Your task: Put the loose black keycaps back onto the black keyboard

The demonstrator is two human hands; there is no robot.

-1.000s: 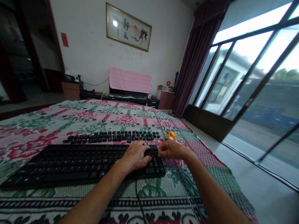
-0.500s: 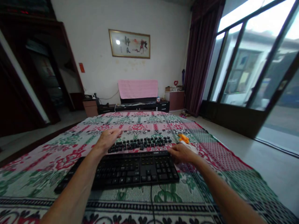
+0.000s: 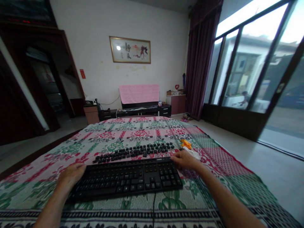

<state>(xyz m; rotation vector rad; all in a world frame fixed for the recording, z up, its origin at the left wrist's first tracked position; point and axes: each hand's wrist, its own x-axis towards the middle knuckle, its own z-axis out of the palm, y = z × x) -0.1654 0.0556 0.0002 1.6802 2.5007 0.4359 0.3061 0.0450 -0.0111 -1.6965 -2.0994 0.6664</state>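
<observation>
A black keyboard [image 3: 128, 177] lies across the patterned cloth, its cable running toward me. Its upper rows show bare key stems without caps, while the lower rows and number pad carry keycaps. Behind it, loose black keycaps [image 3: 144, 153] are spread in uneven rows. My left hand [image 3: 72, 174] is closed at the keyboard's left back corner, fingertips on its edge. At the right back corner, my right hand [image 3: 185, 161] has its fingers curled and pinched on the edge. The undersides of both grips are hidden.
An orange object [image 3: 186, 144] and crumpled white tissue [image 3: 192, 154] lie just beyond my right hand. The floral cloth [image 3: 140, 133] covers the table. Farther back stand a low black cabinet [image 3: 165, 111] and a pink cover [image 3: 139, 93]; glass doors [image 3: 251, 76] are at right.
My left hand has moved from above the loose keycaps left and toward me, to the keyboard's left end. My right hand stays at the right corner. The view has tilted slightly up.
</observation>
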